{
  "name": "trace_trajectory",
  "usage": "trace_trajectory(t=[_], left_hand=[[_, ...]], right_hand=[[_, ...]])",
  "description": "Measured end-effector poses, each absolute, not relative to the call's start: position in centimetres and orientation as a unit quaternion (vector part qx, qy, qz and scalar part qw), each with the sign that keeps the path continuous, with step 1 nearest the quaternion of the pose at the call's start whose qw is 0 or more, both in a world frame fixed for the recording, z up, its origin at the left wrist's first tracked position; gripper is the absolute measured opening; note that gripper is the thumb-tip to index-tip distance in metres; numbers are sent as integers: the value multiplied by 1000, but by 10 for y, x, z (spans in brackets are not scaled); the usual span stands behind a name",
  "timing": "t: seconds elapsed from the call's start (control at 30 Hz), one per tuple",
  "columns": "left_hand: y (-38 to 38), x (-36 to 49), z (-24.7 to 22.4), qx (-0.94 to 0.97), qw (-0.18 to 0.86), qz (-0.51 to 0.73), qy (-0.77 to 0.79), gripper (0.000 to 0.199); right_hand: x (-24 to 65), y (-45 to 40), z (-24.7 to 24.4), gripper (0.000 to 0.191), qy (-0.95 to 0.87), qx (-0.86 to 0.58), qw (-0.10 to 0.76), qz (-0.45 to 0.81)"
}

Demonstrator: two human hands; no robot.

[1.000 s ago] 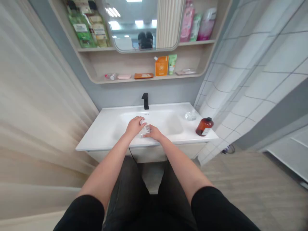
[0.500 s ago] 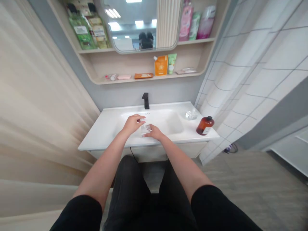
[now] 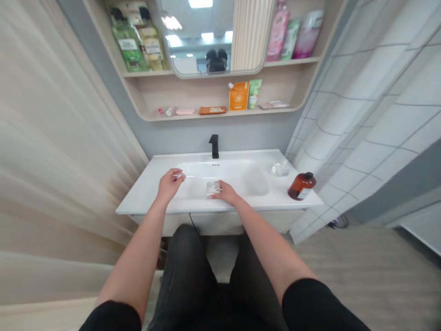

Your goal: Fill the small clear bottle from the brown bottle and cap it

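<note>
Above the left part of the white sink (image 3: 138,195), my left hand (image 3: 168,185) pinches a small whitish piece (image 3: 179,175), too small to identify. Over the basin's front, my right hand (image 3: 225,191) holds a small clear box (image 3: 213,189) with its fingers round the right side. Whatever the box contains is too blurred to make out. The two hands are apart. Behind them, a black faucet (image 3: 214,146) rises from the back of the sink.
A brown bottle (image 3: 302,186) and a clear crumpled-looking item (image 3: 280,169) are on the counter's right end. Above, a shelf (image 3: 138,78) carries an orange pouch (image 3: 239,96), a green tube (image 3: 254,94), and several bottles. A curtain (image 3: 69,138) hangs on the left.
My left hand has moved left, away from the clear box, with the small whitish piece between its fingers. My right hand still holds the box. The camera view has shifted slightly.
</note>
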State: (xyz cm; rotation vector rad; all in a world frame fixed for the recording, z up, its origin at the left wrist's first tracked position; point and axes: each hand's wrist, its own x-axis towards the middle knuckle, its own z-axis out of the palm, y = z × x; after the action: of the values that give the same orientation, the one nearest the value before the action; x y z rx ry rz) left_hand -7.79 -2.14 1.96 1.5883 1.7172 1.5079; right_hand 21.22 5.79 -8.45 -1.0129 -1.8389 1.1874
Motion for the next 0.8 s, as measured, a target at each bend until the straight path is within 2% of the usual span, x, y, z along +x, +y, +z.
trace_trajectory(t=[0.1,0.23,0.33,0.53,0.8], left_hand=[[-29,-140,4,478,192,535,669,34],[-27,-211,-7,403,108,440,796,17],[-18,-241,-13,414,55,375,828,9],[-5,-253,-38,475,-39,314,821,10],[-3,-249,-47,490,-48,308,814,11]], right_hand=[[212,59,-86,70,-702,-387,358,480],[212,59,-84,68,-704,-391,351,478],[213,59,-84,68,-701,-395,351,478],[215,59,-86,67,-707,-395,347,473],[216,60,-87,69,-707,-396,347,472]])
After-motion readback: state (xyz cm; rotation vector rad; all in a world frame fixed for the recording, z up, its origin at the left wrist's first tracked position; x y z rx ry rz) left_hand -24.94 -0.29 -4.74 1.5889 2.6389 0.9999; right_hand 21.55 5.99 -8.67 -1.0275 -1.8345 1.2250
